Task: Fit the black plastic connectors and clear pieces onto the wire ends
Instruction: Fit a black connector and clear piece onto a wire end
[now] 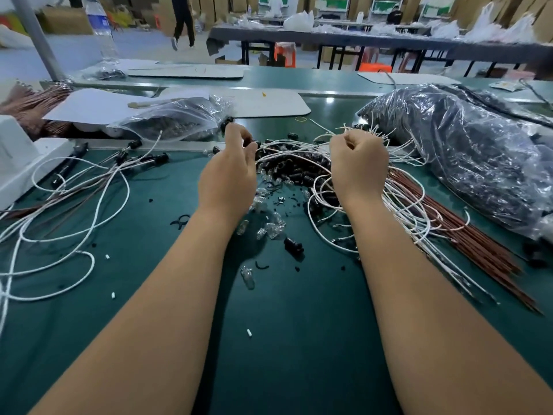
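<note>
Centrally, the left hand (229,175) pinches a black connector (250,142); the right hand (357,163) grips white wires (398,202) beside it.

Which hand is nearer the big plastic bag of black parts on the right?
Right. The right hand is just left of the bag; the left hand is farther left.

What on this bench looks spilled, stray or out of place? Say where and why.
Clear pieces and black connectors lie scattered loose across the green table instead of in a container. Black fragments and white bits are strewn about. The white wires lie tangled.
</note>
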Action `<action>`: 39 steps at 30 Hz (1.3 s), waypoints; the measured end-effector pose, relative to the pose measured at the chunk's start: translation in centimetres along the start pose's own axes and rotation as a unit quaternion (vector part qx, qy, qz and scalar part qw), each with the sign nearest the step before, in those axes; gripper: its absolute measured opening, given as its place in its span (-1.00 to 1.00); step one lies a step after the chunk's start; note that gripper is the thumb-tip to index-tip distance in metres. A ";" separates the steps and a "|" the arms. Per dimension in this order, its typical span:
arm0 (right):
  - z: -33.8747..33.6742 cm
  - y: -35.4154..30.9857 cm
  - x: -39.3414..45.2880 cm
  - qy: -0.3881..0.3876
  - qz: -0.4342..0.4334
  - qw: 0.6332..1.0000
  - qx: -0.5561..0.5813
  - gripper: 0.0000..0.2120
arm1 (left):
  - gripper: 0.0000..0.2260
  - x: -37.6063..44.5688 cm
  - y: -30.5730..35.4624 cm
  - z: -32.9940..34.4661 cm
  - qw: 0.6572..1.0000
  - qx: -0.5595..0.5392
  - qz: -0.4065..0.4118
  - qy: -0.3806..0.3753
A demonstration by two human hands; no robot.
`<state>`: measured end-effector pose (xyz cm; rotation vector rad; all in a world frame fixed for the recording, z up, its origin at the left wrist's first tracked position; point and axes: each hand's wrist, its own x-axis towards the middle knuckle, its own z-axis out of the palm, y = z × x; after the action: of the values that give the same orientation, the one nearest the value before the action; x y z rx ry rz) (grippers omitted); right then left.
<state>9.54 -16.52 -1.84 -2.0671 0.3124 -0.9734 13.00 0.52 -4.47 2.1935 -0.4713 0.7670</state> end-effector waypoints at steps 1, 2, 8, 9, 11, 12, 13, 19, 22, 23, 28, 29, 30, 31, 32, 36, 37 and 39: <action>0.0 0.0 -0.1 0.002 -0.038 0.996 -0.083 -0.76 | -0.84 -0.1 0.2 0.1 1.000 0.006 0.008 -0.007; 0.0 0.0 -0.2 0.001 -0.087 0.979 -0.186 -0.81 | -0.83 -0.2 0.3 0.1 1.000 0.010 0.014 -0.014; 1.0 -1.4 -1.7 -0.159 -0.334 0.890 -0.267 -0.71 | -0.85 -0.4 1.3 -0.1 0.998 -0.027 0.012 -0.050; 1.4 -1.7 -2.1 -0.185 -0.344 0.889 -0.239 -0.76 | -0.86 -0.4 1.6 -0.2 0.997 -0.050 0.002 -0.053; 1.8 -1.9 -2.3 -0.216 -0.326 0.901 -0.189 -0.81 | -0.89 -0.4 1.9 -0.2 0.992 -0.107 -0.027 -0.056; 1.9 -1.8 -2.3 -0.228 -0.302 0.912 -0.158 -0.82 | -0.91 -0.3 1.9 -0.3 0.986 -0.147 -0.051 -0.058; 1.9 -1.6 -2.2 -0.238 -0.274 0.923 -0.124 -0.84 | -0.94 -0.1 1.7 -0.3 0.975 -0.196 -0.083 -0.059; 1.2 -0.6 -1.8 -0.239 -0.131 0.960 0.068 -0.86 | -0.90 0.7 0.5 -1.3 0.881 -0.410 -0.227 -0.069; 1.2 -0.7 -1.7 -0.253 -0.085 0.958 0.109 -0.89 | -0.91 0.6 0.6 -1.1 0.881 -0.411 -0.220 -0.084; 1.2 -0.7 -1.7 -0.255 -0.072 0.957 0.119 -0.89 | -0.92 0.6 0.7 -1.0 0.883 -0.407 -0.215 -0.093; 1.0 -1.0 -1.8 -0.260 -0.039 0.950 0.167 -0.85 | -0.93 0.6 0.8 -0.6 0.875 -0.422 -0.204 -0.122; 0.9 -1.1 -1.8 -0.263 -0.032 0.948 0.177 -0.84 | -0.93 0.6 0.9 -0.6 0.865 -0.440 -0.211 -0.120; 0.9 -1.1 -1.8 -0.267 -0.026 0.945 0.185 -0.85 | -0.93 0.7 0.9 -0.6 0.853 -0.458 -0.219 -0.118; 0.8 -1.1 -1.8 -0.270 -0.020 0.944 0.191 -0.85 | -0.93 0.7 0.9 -0.7 0.843 -0.474 -0.226 -0.116; 0.8 -1.1 -1.8 -0.273 -0.015 0.942 0.196 -0.86 | -0.93 0.7 0.8 -0.8 0.836 -0.484 -0.232 -0.117; 0.7 -1.0 -1.6 -0.286 0.007 0.932 0.222 -0.85 | -0.92 0.7 0.8 -0.9 0.841 -0.471 -0.232 -0.131; 0.7 -1.0 -1.6 -0.288 0.009 0.931 0.226 -0.84 | -0.92 0.7 0.8 -0.9 0.841 -0.472 -0.231 -0.131; 0.7 -0.9 -1.5 -0.292 0.011 0.928 0.229 -0.83 | -0.93 0.6 1.0 -0.9 0.834 -0.487 -0.230 -0.124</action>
<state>8.93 -14.76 -2.25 -1.8022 -0.1910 -0.3297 12.58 0.51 -3.02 1.3218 -0.3226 -0.0698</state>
